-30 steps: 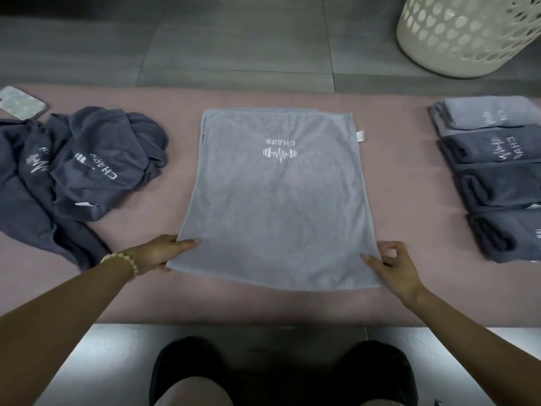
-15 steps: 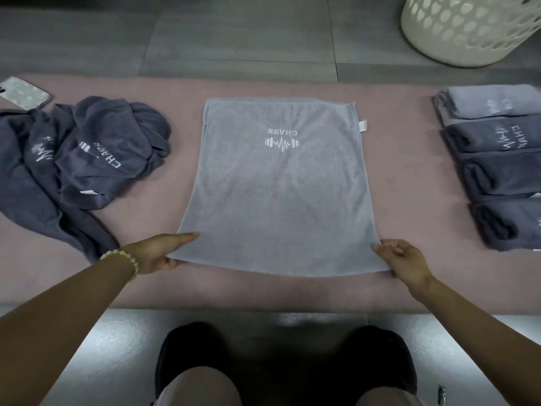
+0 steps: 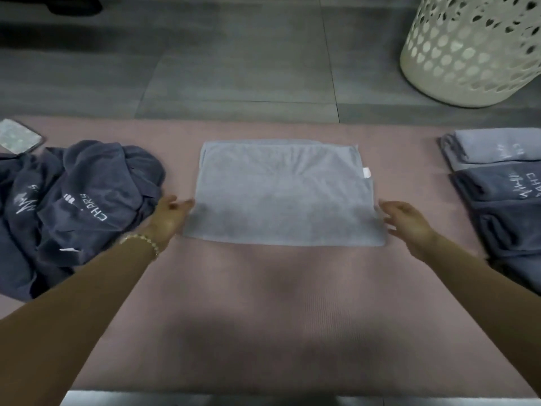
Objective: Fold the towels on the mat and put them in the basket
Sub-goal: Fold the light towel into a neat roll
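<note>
Towel (image 3: 284,200) — pale grey, folded double, lying flat.

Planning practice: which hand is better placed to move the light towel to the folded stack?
Probably right: the right hand is between the light towel and the folded stack; the left hand is opposite.

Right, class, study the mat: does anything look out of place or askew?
A phone lies on the mat's far left edge, by the heap of dark towels: the only non-towel there. The light grey towel's right edge steps near its white tag, so the layers are not flush.
</note>
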`<state>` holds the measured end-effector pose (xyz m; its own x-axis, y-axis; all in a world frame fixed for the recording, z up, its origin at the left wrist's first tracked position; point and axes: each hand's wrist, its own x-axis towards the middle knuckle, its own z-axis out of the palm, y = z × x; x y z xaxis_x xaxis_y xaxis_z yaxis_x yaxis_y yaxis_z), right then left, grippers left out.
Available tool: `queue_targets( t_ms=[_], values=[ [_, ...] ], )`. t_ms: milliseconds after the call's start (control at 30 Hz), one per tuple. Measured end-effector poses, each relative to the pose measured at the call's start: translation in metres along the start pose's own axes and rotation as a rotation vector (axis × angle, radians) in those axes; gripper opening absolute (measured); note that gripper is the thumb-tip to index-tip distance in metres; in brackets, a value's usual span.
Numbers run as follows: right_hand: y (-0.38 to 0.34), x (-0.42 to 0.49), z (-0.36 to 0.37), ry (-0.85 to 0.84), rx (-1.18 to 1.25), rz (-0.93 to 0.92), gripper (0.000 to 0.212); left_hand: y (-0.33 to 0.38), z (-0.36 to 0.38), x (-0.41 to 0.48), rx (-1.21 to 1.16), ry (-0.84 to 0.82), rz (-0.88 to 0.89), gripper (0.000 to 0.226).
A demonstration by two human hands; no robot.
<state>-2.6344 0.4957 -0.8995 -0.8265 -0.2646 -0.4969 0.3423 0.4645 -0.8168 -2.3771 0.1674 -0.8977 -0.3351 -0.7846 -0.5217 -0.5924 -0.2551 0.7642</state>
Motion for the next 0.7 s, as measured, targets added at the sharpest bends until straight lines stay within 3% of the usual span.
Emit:
queue_targets(
  t_ms=[100, 133, 267, 433, 533, 700],
  values=[
    [0.005, 0.016, 0.014, -0.01, -0.125, 0.0, 0.027, -0.012, 0.007, 0.021, 0.143, 0.001, -0.064, 0.076],
    [0.004, 0.021, 0.017, 0.008, -0.146, 0.02, 0.035, -0.013, 0.008, 0.028, 0.2, -0.008, -0.075, 0.08],
    [-0.006, 0.041, 0.028, 0.102, -0.224, 0.096, 0.053, -0.006, 0.012, 0.053, 0.404, 0.007, -0.009, 0.065],
    [-0.012, 0.056, 0.038, 0.16, -0.273, 0.056, 0.044, 0.008, 0.025, 0.068, 0.348, -0.032, -0.041, 0.066],
    [-0.016, 0.059, 0.046, 0.169, -0.26, 0.082, 0.05, 0.015, 0.029, 0.072, 0.293, -0.07, -0.082, 0.064],
    [-0.041, 0.057, 0.053, -0.054, 0.038, 0.203, 0.049, 0.036, 0.039, 0.062, 0.179, -0.215, -0.114, 0.07]
  ],
)
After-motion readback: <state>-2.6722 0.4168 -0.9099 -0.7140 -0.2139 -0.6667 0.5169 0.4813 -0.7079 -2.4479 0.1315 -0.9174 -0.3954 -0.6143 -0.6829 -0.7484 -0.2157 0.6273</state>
